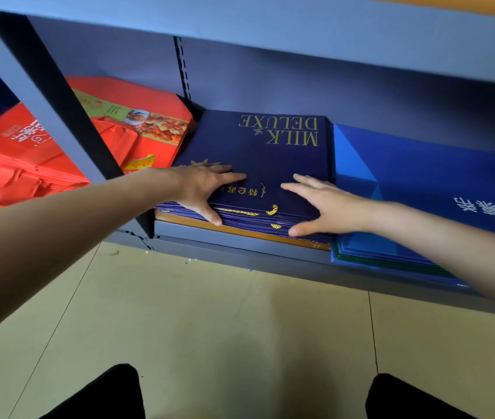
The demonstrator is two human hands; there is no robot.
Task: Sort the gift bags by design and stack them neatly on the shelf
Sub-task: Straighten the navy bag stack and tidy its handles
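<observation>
A shop or stockroom: grey metal shelving [270, 246] holds flat stacks of printed gift bags [264, 146].

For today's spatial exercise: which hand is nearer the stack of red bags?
Left. The left hand rests on the navy stack's near-left corner, beside the red bags; the right hand lies farther right.

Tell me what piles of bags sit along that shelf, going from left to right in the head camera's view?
Red gift bags → navy "Milk Deluxe" gift bags, with both hands resting flat on them → bright blue gift bags.
</observation>
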